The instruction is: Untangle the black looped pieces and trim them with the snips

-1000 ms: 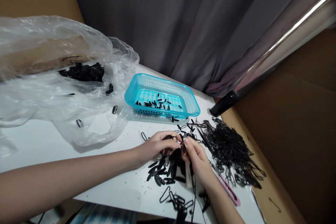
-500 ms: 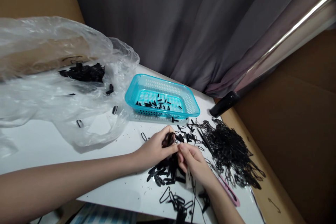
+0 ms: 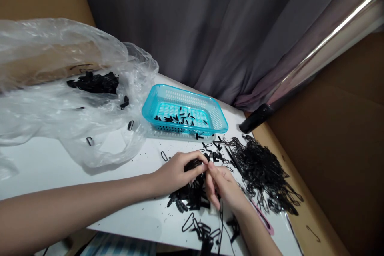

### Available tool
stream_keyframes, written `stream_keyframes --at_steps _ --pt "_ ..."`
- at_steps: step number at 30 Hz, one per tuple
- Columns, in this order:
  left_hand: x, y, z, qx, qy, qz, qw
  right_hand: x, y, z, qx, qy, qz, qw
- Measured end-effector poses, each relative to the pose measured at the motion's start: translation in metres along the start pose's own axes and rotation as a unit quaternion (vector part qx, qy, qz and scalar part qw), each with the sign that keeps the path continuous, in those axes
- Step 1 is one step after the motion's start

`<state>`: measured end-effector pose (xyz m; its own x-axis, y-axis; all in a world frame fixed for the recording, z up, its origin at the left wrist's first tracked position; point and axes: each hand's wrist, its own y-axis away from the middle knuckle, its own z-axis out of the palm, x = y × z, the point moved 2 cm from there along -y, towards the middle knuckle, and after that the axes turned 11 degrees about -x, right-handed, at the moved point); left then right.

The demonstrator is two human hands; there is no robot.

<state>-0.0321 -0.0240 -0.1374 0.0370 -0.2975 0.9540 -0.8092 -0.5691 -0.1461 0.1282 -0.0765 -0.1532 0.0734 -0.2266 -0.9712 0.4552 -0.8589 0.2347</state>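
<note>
My left hand [image 3: 183, 170] arches over a heap of small black loop-shaped pieces [image 3: 196, 196], its thumb and index finger pinched together. Dark loops show in the hollow of that hand. At its fingertips my right hand [image 3: 223, 186] meets it, thumb and forefinger closed and the lower fingers loosely extended. Whatever lies between the right fingertips is too small and covered to make out. Beyond the hands stands a turquoise basket [image 3: 187, 91] with short black pieces scattered in its bottom. More black bits lie between the basket and my hands.
A large tangled pile of black loops [image 3: 264, 176] lies on the right, beside a pink-handled cutter [image 3: 267, 224]. A black cylindrical object [image 3: 256, 119] is behind it. Clear plastic sheeting [image 3: 105, 128] with black pieces covers the left. Several loops [image 3: 204, 228] lie near the table's front edge.
The left index finger has stretched out and come down to the thumb. The right hand's lower fingers have uncurled downward, and its fingertips have shifted slightly right.
</note>
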Motion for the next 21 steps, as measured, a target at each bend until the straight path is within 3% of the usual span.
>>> stream_keyframes --at_steps 7,21 --pt "-0.005 0.0042 0.0004 0.009 -0.125 0.048 0.991 -0.0063 0.0009 0.0013 -0.018 0.004 0.006 1.0" --pt "-0.0028 0.009 0.0047 0.014 -0.157 0.092 0.983 -0.0059 0.0089 -0.0009 -0.149 0.029 0.027 0.988"
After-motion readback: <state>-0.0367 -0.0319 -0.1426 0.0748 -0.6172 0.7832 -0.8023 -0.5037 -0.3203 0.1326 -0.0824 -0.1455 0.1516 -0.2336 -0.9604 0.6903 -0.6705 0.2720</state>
